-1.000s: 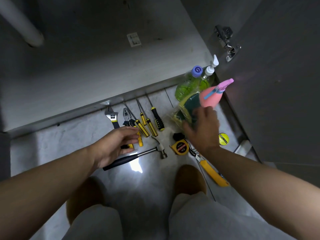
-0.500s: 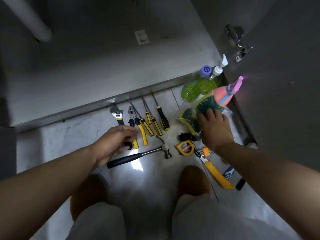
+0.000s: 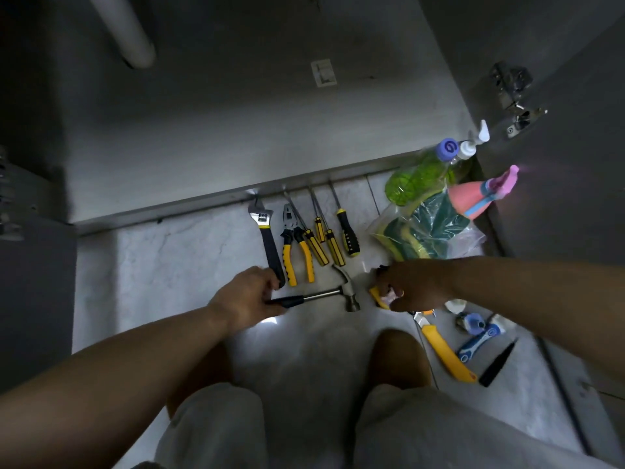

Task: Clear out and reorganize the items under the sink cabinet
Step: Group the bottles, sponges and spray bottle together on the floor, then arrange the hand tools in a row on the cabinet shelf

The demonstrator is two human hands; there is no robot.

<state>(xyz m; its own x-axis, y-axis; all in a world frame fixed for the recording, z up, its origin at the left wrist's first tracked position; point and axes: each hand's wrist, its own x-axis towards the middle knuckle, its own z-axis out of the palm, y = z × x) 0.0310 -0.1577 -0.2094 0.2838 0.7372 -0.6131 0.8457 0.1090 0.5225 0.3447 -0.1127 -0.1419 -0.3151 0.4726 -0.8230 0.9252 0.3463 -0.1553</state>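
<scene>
With the left hand (image 3: pixel 248 296) wrapped round the black-gripped steel hammer (image 3: pixel 324 295) on the near floor (image 3: pixel 169 265) and the right hand (image 3: pixel 414 286) clutching the yellow tape measure (image 3: pixel 376 296) beside its head, straight lifts looked safest.

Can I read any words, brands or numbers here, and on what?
Nothing reads clearly.
Purple bottle cap: a white spiral sign, no word.
White sticker on the cabinet floor: too blurred.
Adjustable wrench: markings too small.
Tape measure: face hidden under the right hand.
</scene>
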